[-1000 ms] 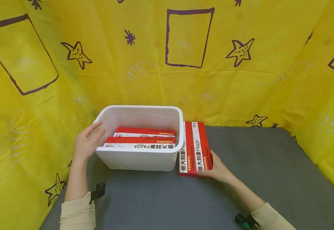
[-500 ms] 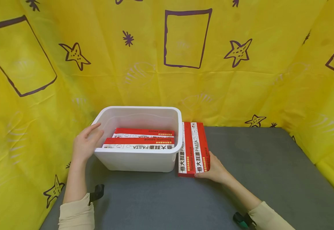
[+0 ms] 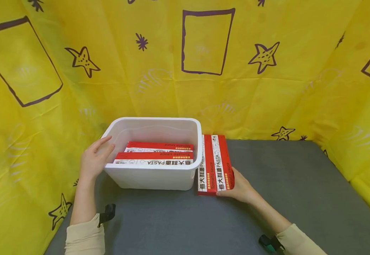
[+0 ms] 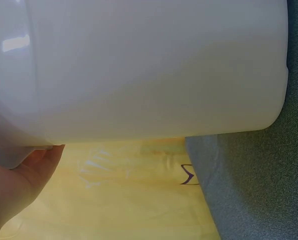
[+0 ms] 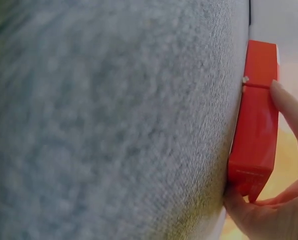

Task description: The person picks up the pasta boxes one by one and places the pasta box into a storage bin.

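Observation:
A white plastic bin [image 3: 150,179] stands on the table, with red-and-white pasta boxes [image 3: 154,156] lying inside it. My left hand [image 3: 94,159] grips the bin's left rim; in the left wrist view its fingertips [image 4: 51,157] show under the rim. Close against the bin's right side lie two more pasta boxes, a left one [image 3: 208,166] partly hidden by the rim and a right one [image 3: 220,156]. My right hand [image 3: 240,187] holds the right one at its near corner. In the right wrist view the thumb [image 5: 286,102] reaches the seam between the two red box ends.
A dark grey tabletop [image 3: 172,223] stretches in front and to the right. Yellow cloth [image 3: 159,95] with purple drawings hangs behind it and along both sides, close behind the bin. Dark straps with small devices [image 3: 108,211] sit at both wrists.

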A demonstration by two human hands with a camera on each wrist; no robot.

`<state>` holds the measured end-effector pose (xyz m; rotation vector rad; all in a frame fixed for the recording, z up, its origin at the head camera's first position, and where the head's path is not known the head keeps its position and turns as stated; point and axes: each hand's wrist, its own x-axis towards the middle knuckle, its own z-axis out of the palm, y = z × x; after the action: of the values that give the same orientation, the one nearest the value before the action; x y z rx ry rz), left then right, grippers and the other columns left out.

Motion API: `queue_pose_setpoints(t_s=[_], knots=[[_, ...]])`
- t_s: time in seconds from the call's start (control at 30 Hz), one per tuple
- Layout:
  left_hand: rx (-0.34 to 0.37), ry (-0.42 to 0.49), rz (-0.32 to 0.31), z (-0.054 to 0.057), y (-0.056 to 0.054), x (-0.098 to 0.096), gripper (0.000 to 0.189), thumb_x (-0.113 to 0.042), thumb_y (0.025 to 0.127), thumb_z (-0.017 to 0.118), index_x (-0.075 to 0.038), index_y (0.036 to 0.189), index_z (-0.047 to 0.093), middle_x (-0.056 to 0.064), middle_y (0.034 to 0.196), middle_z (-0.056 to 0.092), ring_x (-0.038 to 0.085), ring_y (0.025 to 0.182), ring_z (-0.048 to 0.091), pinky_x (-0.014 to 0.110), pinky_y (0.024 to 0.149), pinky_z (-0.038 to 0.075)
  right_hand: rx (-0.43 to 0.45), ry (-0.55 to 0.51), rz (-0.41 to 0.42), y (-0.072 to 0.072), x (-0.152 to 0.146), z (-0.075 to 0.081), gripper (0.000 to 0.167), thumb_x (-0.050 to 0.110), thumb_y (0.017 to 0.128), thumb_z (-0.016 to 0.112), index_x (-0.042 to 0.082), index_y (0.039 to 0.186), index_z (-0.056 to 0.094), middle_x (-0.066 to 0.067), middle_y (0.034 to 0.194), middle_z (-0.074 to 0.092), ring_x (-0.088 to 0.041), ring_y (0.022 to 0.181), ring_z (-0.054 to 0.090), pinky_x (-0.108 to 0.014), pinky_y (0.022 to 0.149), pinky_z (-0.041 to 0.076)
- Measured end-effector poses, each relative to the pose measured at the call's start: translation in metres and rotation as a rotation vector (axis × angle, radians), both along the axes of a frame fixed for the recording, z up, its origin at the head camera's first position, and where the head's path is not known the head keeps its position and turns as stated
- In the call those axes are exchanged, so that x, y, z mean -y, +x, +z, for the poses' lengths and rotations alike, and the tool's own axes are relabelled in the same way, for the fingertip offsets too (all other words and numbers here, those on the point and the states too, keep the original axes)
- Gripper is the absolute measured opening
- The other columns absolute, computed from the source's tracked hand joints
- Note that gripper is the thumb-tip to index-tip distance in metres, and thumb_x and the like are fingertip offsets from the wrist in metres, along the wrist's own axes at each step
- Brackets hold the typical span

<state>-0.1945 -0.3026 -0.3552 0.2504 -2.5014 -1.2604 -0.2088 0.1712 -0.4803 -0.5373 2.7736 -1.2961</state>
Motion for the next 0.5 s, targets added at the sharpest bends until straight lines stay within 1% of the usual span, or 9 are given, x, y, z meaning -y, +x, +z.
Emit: queue_pose_setpoints(t_s=[0.13,0.27,0.5], knots=[[-0.003,-0.003,-0.002,0.001,0.000,0.000,0.055,-0.044,0.096,0.055,-0.013,0.142,0.052,0.019,0.148,0.043,0.043,0.136,0.035,0.071,0.102,0.027,0.033,0.028,-0.027,0.000,-0.004,-0.001,0.102,0.041,0.064,0.090,-0.002,0.140,0.037,-0.011,0.122,0.056,-0.022,0.102,0.054,-0.043,0.086,0.047],[0.001,0.002,-0.005,0.001,0.000,0.000,0.056,-0.044,0.096,0.055,-0.014,0.143,0.051,0.019,0.148,0.042,0.043,0.136,0.035,0.071,0.102,0.027,0.060,0.021,-0.030,0.000,-0.009,-0.001,0.101,0.038,0.065,0.089,-0.003,0.141,0.036,-0.011,0.121,0.055,-0.022,0.101,0.054,-0.041,0.085,0.047],[0.012,0.019,-0.006,0.001,0.002,0.000,0.057,-0.046,0.096,0.055,-0.014,0.143,0.051,0.019,0.149,0.041,0.043,0.137,0.033,0.071,0.102,0.027,0.039,0.015,-0.005,-0.001,-0.012,-0.001,0.098,0.038,0.065,0.088,-0.004,0.138,0.038,-0.010,0.118,0.056,-0.020,0.098,0.055,-0.040,0.083,0.048]])
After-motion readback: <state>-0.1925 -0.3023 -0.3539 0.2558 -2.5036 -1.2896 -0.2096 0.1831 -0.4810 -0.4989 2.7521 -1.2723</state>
